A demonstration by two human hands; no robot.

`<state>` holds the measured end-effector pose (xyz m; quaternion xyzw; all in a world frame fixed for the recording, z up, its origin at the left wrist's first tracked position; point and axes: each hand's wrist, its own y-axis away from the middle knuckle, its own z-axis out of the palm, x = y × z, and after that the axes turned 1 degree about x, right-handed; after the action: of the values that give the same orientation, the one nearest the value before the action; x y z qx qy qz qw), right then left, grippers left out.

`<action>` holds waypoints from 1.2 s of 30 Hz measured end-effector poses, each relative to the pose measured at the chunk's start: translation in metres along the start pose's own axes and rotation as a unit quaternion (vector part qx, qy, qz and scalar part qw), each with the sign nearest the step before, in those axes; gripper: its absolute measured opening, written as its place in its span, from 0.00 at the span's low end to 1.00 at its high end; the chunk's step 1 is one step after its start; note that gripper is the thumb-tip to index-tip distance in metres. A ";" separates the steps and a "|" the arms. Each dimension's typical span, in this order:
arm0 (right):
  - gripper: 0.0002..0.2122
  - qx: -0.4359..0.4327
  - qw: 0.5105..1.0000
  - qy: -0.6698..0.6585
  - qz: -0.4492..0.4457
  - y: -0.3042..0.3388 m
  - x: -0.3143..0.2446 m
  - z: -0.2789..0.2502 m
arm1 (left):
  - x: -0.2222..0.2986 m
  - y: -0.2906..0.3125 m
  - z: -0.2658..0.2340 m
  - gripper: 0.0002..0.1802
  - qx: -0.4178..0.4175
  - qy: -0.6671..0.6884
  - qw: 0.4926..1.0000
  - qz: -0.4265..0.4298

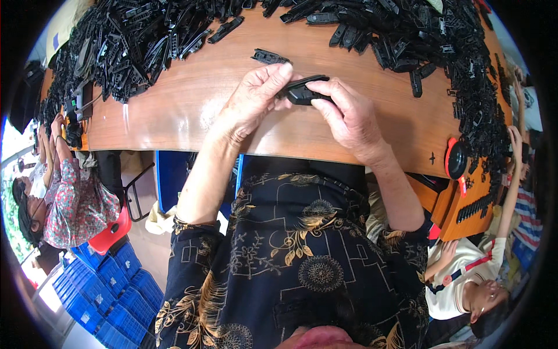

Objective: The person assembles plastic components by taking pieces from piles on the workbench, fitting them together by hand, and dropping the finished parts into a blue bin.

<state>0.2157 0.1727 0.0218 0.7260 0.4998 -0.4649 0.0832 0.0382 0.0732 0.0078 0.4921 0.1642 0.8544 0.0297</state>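
Note:
Above the wooden table [192, 113], a black plastic part [301, 96] with a long, tapered shape is held between my two hands. My left hand [256, 96] pinches its left end with thumb and fingers. At its other end, my right hand [349, 113] grips the part between thumb and forefinger. It looks like two layers, a thin strip along the top over a thicker body, though my fingers cover both ends. Just beyond my left fingertips a single similar black piece [269, 56] lies on the tabletop.
Heaped black plastic parts [139, 43] cover the table's far left, with another heap [378, 29] at the far right. A red-and-black round dish [456, 158] sits near the right edge. Blue crates [110, 291] stack at lower left. People [81, 198] sit on both sides.

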 end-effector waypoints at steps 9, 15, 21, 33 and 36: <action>0.08 0.156 0.960 -0.159 0.172 0.019 -0.009 0.044 | -0.044 0.010 0.033 0.20 0.104 0.067 0.972 0.200; 0.08 0.151 0.968 -0.126 0.154 0.017 -0.008 0.052 | -0.047 0.017 0.041 0.26 0.195 0.055 0.960 0.194; 0.16 0.110 0.986 -0.070 0.103 0.013 -0.018 0.043 | -0.039 0.031 0.030 0.21 0.186 0.084 0.963 0.176; 0.10 -0.018 0.956 -0.214 0.201 -0.008 -0.012 0.057 | -0.024 0.041 -0.003 0.15 0.146 0.096 0.969 0.176; 0.11 -0.005 0.960 -0.198 0.196 -0.020 -0.013 0.056 | -0.018 0.035 -0.008 0.14 0.140 0.123 0.968 0.168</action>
<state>0.1652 0.1412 0.0073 0.7024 0.3240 -0.5714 0.2740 0.0440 0.0342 -0.0001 0.4034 0.1991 0.8696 -0.2036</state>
